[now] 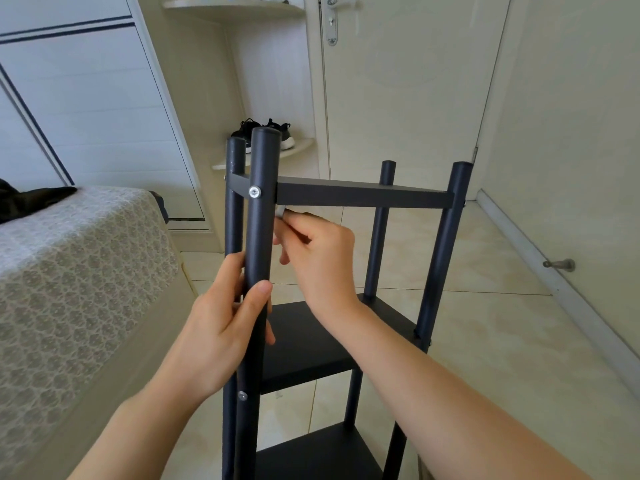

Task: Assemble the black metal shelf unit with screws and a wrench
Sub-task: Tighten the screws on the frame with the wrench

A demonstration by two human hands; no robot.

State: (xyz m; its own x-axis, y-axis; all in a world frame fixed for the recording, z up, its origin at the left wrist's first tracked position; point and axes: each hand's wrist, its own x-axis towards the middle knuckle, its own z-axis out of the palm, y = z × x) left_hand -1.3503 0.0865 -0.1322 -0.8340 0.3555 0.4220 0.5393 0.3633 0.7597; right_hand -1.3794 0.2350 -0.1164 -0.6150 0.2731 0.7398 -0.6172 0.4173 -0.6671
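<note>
1. The black shelf unit (pixel 363 197) stands upright on the tiled floor (pixel 485 323), just beside a bed (pixel 69 271). Its four posts have their long axes running vertically, with capped ends pointing up.
2. The near-left post (pixel 258 237) rises closest to the camera. A silver screw (pixel 255 192) sits in it at the level of the top shelf (pixel 346 192), head facing the viewer.
3. The left hand (pixel 225 323) grasps this post below the screw, thumb across the front and fingers wrapped behind.
4. The right hand (pixel 322 258) reaches in from the right, just under the top shelf. Its curled fingers pinch a small silver piece (pixel 280 212) against the post's inner side; what this piece is cannot be told.
5. A second screw (pixel 242 395) shows lower on the post, under the left wrist.
</note>
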